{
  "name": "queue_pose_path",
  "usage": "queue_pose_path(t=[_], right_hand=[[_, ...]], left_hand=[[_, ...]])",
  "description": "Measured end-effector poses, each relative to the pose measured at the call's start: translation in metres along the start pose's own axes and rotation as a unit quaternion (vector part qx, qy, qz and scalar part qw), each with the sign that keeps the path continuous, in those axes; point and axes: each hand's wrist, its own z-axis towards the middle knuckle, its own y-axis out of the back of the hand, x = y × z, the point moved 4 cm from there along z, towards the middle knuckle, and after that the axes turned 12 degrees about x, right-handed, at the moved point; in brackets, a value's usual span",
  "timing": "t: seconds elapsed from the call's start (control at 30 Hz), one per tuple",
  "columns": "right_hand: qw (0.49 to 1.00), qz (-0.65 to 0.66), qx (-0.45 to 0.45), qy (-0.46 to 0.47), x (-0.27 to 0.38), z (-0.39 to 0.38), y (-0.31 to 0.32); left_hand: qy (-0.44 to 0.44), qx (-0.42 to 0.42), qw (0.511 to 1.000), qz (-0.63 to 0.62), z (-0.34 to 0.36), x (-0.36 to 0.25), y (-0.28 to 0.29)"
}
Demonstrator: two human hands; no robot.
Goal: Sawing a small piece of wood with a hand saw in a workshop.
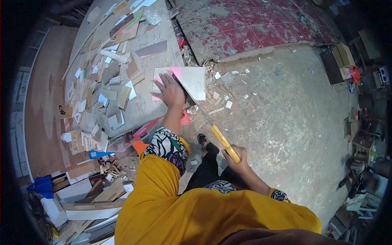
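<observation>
A pale board with pink patches (192,79) sits at the edge of the wooden worktable (156,116), upper centre. My left hand (171,90) presses on its left part, palm down with fingers spread. A handsaw (222,141) runs diagonally from the board toward me, its blade against the board just right of my left hand and its yellow handle lower right. My right hand (237,159) is closed round that handle. Loose wood and board offcuts (124,96) lie scattered over the worktable to the left of the board.
A long brown panel (45,106) runs along the left, with stacked scraps (85,204) below it. A dusty red surface (261,22) lies beyond the concrete floor (281,130), which has small offcuts on it. Cardboard boxes (341,55) and a person (363,183) are at the right.
</observation>
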Motion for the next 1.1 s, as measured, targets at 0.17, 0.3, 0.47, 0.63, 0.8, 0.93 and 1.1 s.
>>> queue_pose_path(t=[0.17,0.3,0.47,0.63,0.8,0.93,1.1], right_hand=[[0.999,0.018,0.029,-0.003,-0.003,0.048,-0.004],[0.999,0.009,0.030,-0.021,-0.012,0.026,-0.009],[0.999,-0.012,0.020,-0.024,-0.006,-0.001,-0.005],[0.999,0.007,0.031,-0.020,-0.010,0.063,-0.012],[1.000,-0.011,0.020,-0.001,-0.007,0.017,-0.008],[1.000,-0.013,0.014,0.006,-0.006,0.039,-0.013],[0.998,0.039,0.045,-0.020,-0.007,0.059,-0.009]], left_hand=[[-0.034,-0.035,0.999,0.023,0.009,0.001,-0.013],[-0.034,-0.011,0.999,0.030,0.006,-0.001,-0.011],[-0.009,0.009,1.000,0.013,-0.001,0.000,-0.004],[-0.035,-0.010,0.999,0.015,0.007,-0.002,-0.009],[-0.015,0.012,1.000,0.008,0.004,0.004,-0.007],[-0.025,-0.005,1.000,0.008,0.005,0.004,-0.012],[-0.042,-0.015,0.999,0.006,0.000,-0.002,-0.007]])
